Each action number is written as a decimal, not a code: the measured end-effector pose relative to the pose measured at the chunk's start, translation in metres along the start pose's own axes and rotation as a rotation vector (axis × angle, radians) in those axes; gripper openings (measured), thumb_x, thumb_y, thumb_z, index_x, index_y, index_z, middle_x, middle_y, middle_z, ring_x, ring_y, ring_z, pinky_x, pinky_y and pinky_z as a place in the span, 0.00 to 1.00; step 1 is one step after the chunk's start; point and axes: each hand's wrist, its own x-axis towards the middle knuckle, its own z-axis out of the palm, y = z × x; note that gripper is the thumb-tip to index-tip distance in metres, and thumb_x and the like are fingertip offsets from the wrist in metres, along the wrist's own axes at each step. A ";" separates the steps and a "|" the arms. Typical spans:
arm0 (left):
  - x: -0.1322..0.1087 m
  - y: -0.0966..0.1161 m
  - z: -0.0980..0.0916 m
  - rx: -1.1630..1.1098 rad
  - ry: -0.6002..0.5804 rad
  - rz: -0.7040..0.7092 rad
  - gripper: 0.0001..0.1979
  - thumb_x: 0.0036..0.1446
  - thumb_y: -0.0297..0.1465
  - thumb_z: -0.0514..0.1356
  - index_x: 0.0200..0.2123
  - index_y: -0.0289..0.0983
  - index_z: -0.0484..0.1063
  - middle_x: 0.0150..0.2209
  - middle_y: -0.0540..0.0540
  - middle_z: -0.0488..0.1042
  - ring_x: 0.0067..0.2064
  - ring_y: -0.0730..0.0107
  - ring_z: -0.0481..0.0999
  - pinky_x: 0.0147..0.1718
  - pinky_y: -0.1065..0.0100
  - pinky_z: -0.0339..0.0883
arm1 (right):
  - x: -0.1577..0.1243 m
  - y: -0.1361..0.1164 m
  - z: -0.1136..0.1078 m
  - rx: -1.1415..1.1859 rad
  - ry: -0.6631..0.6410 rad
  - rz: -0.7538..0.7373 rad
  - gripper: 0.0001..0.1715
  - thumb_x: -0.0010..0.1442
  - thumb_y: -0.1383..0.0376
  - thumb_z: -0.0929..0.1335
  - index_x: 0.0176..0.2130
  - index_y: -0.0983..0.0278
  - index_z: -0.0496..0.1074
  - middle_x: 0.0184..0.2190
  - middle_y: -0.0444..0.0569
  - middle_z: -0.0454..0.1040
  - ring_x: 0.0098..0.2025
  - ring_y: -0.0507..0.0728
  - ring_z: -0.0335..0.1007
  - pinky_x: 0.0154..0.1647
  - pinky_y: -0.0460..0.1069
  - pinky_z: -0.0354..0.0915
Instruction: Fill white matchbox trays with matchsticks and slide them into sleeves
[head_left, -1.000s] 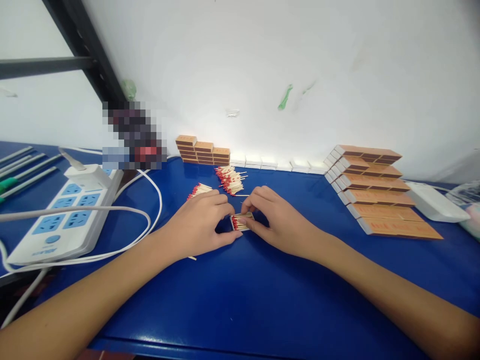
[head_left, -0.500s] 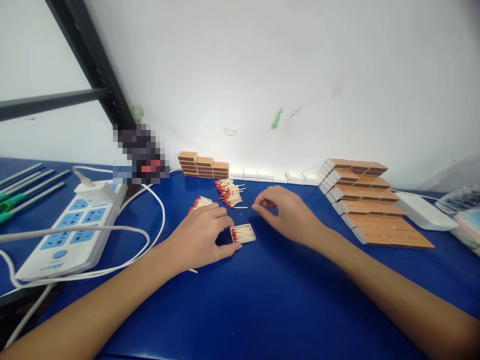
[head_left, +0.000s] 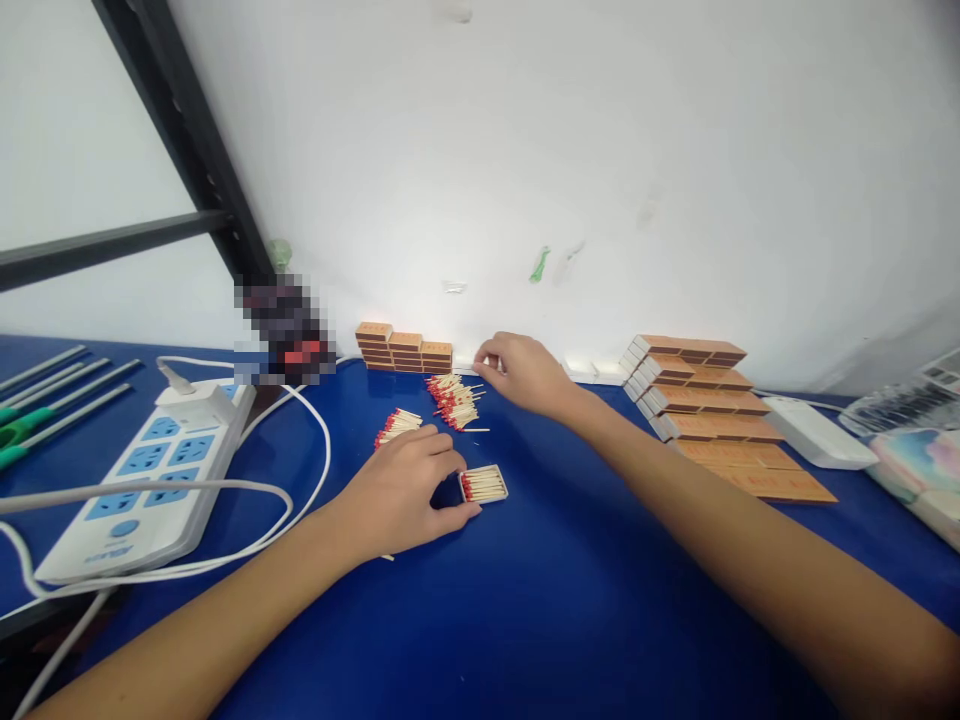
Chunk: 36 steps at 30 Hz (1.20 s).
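A small white matchbox tray (head_left: 505, 487), filled with red-tipped matches (head_left: 484, 484), lies on the blue table. My left hand (head_left: 409, 492) grips its left end between thumb and fingers. Farther back, my right hand (head_left: 521, 368) is in front of a row of white trays (head_left: 592, 371), covering part of that row. Its thumb and fingers are curled close together; whether anything is between them is hidden. A loose match pile (head_left: 456, 402) lies just left of these fingertips. Another pile of matches (head_left: 397, 425) shows behind my left hand, which partly covers it.
Small matchbox stacks (head_left: 405, 350) stand against the wall at left; a larger stepped stack (head_left: 697, 400) stands at right, near a white device (head_left: 817, 432). A power strip (head_left: 157, 470) with looping white cables and green-handled tools (head_left: 45, 410) lie at far left.
My right hand has moved away from the filled tray, back and slightly left to the row of white trays. My left hand stays at the tray. The view has tilted up a little.
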 end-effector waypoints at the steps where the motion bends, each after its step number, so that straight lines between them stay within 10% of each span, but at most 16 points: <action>1: 0.000 0.000 0.000 0.004 0.002 -0.002 0.14 0.63 0.43 0.68 0.40 0.37 0.80 0.35 0.46 0.77 0.38 0.62 0.74 0.36 0.61 0.68 | 0.008 -0.008 0.007 0.004 0.022 0.051 0.11 0.68 0.59 0.70 0.39 0.62 0.80 0.40 0.53 0.81 0.42 0.59 0.74 0.46 0.52 0.63; 7: 0.000 0.000 0.002 0.000 0.005 0.003 0.14 0.63 0.43 0.68 0.41 0.38 0.80 0.35 0.46 0.76 0.41 0.59 0.75 0.40 0.59 0.70 | 0.049 -0.027 0.036 0.090 0.041 0.385 0.25 0.66 0.49 0.71 0.25 0.62 0.74 0.28 0.56 0.79 0.33 0.62 0.75 0.36 0.53 0.64; 17: -0.001 0.000 0.005 0.006 0.018 0.000 0.14 0.64 0.43 0.67 0.39 0.37 0.79 0.35 0.45 0.77 0.42 0.57 0.75 0.42 0.57 0.71 | 0.060 -0.020 0.041 0.347 0.042 0.456 0.20 0.62 0.58 0.74 0.23 0.63 0.71 0.19 0.45 0.70 0.24 0.54 0.65 0.28 0.50 0.61; 28: 0.003 0.000 -0.004 0.051 0.265 -0.191 0.13 0.64 0.42 0.66 0.37 0.38 0.79 0.33 0.45 0.81 0.41 0.57 0.74 0.41 0.56 0.72 | -0.079 -0.001 -0.032 0.808 0.034 0.328 0.28 0.58 0.41 0.76 0.32 0.62 0.74 0.29 0.48 0.79 0.26 0.53 0.73 0.29 0.50 0.72; 36: 0.004 0.003 -0.003 0.117 0.406 -0.229 0.14 0.63 0.44 0.67 0.39 0.39 0.82 0.35 0.45 0.82 0.39 0.60 0.79 0.42 0.57 0.74 | -0.119 -0.017 -0.013 0.994 -0.084 0.417 0.26 0.60 0.42 0.76 0.35 0.62 0.74 0.27 0.48 0.80 0.29 0.56 0.79 0.25 0.48 0.74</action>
